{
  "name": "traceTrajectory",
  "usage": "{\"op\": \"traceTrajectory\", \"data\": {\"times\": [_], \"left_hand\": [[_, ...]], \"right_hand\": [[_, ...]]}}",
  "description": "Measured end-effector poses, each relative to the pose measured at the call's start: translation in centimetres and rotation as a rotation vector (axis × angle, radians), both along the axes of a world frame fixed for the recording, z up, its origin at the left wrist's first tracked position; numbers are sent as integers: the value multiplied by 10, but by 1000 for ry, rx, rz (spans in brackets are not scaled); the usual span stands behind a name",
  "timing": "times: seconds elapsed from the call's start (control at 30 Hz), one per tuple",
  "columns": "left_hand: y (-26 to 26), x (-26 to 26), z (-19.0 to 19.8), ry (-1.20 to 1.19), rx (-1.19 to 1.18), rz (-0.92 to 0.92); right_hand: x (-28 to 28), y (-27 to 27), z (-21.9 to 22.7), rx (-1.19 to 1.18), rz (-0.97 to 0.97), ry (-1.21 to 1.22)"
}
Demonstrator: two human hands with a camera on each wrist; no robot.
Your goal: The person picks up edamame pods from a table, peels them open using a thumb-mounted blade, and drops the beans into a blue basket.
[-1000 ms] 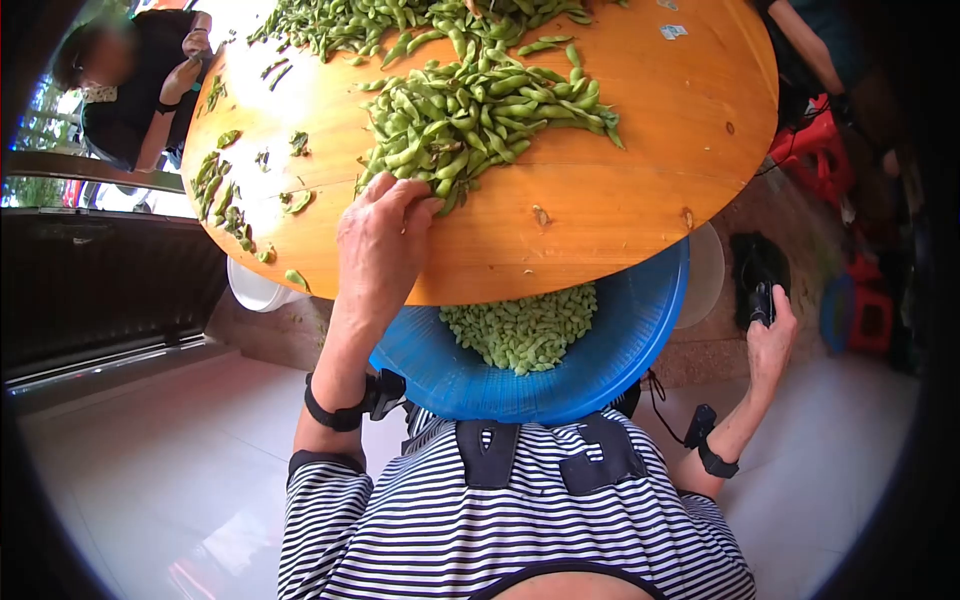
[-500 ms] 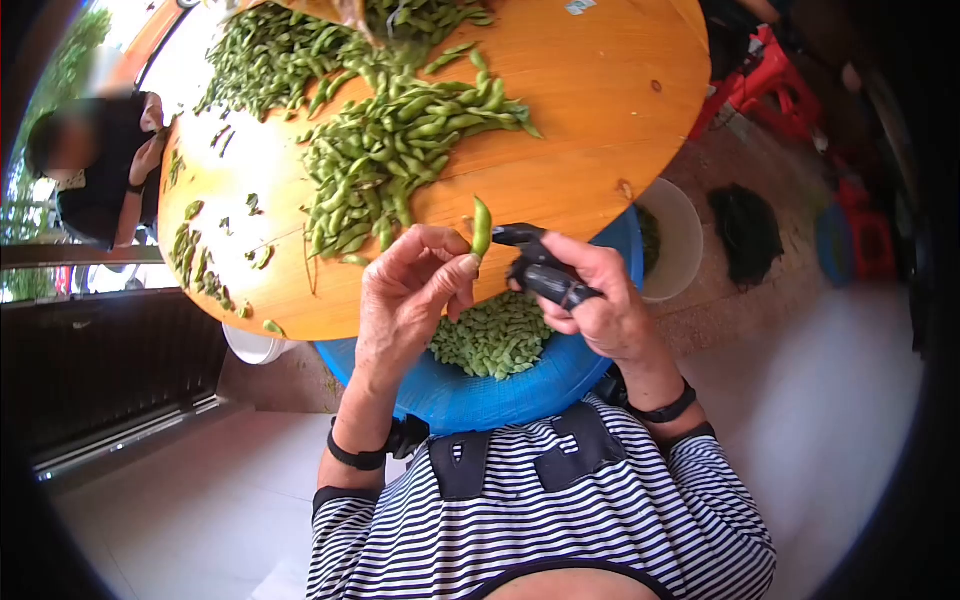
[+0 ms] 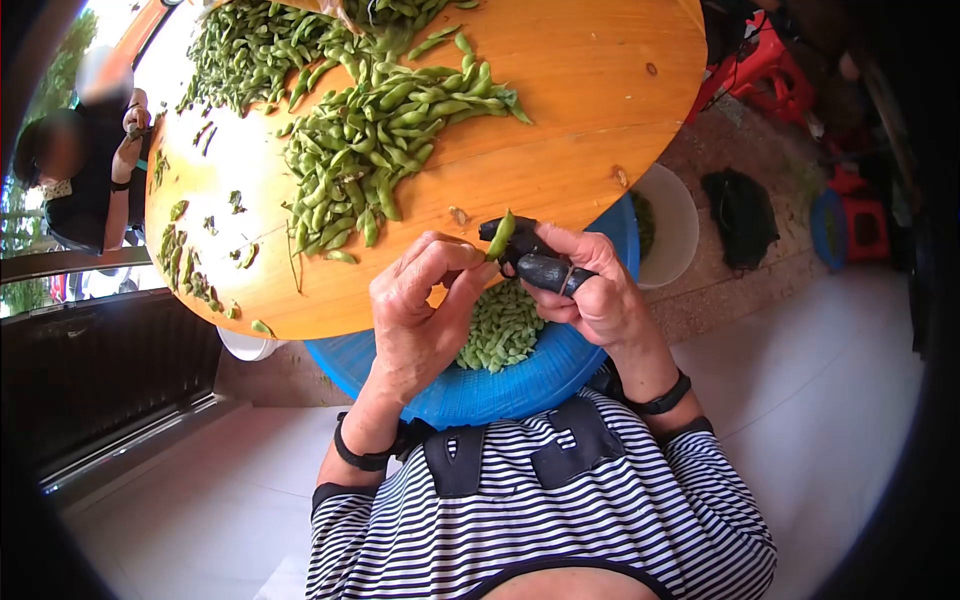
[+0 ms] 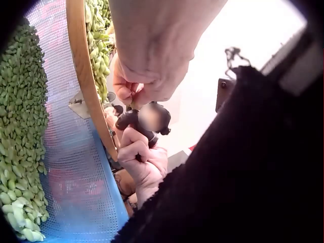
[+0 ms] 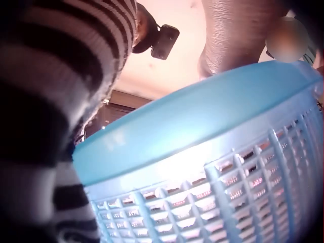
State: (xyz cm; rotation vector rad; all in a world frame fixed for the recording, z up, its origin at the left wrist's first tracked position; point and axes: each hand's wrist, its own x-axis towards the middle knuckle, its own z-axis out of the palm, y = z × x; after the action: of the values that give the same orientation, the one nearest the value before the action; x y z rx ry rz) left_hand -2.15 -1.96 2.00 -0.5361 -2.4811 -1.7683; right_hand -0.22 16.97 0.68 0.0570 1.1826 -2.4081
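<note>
My left hand pinches one green edamame pod between thumb and forefinger, the pod's free end pointing up. My right hand meets it from the other side. Black covers sheathe its thumb and forefinger, and these dark tips close in at the pod, which overlaps the forefinger's cover in the head view. Below both hands, a blue mesh basket holds shelled beans. A heap of whole pods lies beyond on the round wooden table. The right wrist view shows only the basket's side, not the right hand.
The table's edge overhangs the basket. Loose pods and scraps lie at the table's left. White tubs stand beneath on either side. Another person sits at the far left. Red stools are at right.
The left hand has come back from the heap with a pod. My right hand has swung in from the far right, and its covered fingers have now reached the pod.
</note>
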Motion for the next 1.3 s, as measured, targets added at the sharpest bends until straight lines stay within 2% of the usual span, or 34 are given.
{"op": "traceTrajectory", "data": {"times": [0.07,0.1,0.17,0.2,0.27,0.33,0.4,0.43,0.47,0.53,0.57,0.6,0.67,0.83,0.9,0.93,1.0,1.03,1.07,1.1,1.13,1.2,1.23,1.3], "left_hand": [[-1,1,-2,-81,240,-68],[-3,0,-1,-82,240,-68],[-11,-3,2,-672,720,-210],[-11,-2,-1,-672,719,-211],[-13,-1,-15,-893,1060,-363],[-12,-1,-11,-914,1068,-399],[-6,-4,5,-856,732,-249],[-1,-3,10,-716,551,-169],[2,-4,9,-716,553,-166],[6,-6,8,-364,143,-121],[3,-7,8,-246,-57,-154],[5,-7,12,-247,-57,-153],[11,-5,24,62,-270,-121],[-1,-4,23,7,-264,-226],[-3,0,19,-147,-144,-228],[-2,2,19,-145,-146,-225],[6,7,17,-493,75,-89],[11,10,14,-491,77,-86],[17,12,10,-576,312,-15],[22,13,8,-655,548,55],[25,14,9,-651,551,59],[30,15,13,-694,679,161],[31,14,19,-684,583,190],[34,15,13,-650,654,206]], "right_hand": [[1,1,-4,-157,0,-24],[3,0,-8,-157,0,-25],[9,-1,-17,-416,2,-82],[10,1,-17,-416,1,-82],[11,5,-15,-393,126,-193],[11,9,-13,-321,109,-100],[10,13,-9,-171,81,87],[10,12,8,83,29,82],[10,8,8,85,31,81],[11,-1,6,610,-112,542],[12,-2,9,685,-98,560],[11,-1,11,684,-96,559],[10,0,15,708,-128,560],[14,6,12,783,-103,597],[16,2,7,812,-200,605],[17,-1,9,809,-199,607],[17,-10,14,868,-254,633],[19,-15,14,925,-233,613],[19,-22,14,925,-230,618],[18,-28,14,998,-310,711],[18,-32,14,1069,-390,803],[21,-34,14,1103,-355,828],[22,-37,16,1140,-363,847],[21,-41,16,1175,-369,871]]}}
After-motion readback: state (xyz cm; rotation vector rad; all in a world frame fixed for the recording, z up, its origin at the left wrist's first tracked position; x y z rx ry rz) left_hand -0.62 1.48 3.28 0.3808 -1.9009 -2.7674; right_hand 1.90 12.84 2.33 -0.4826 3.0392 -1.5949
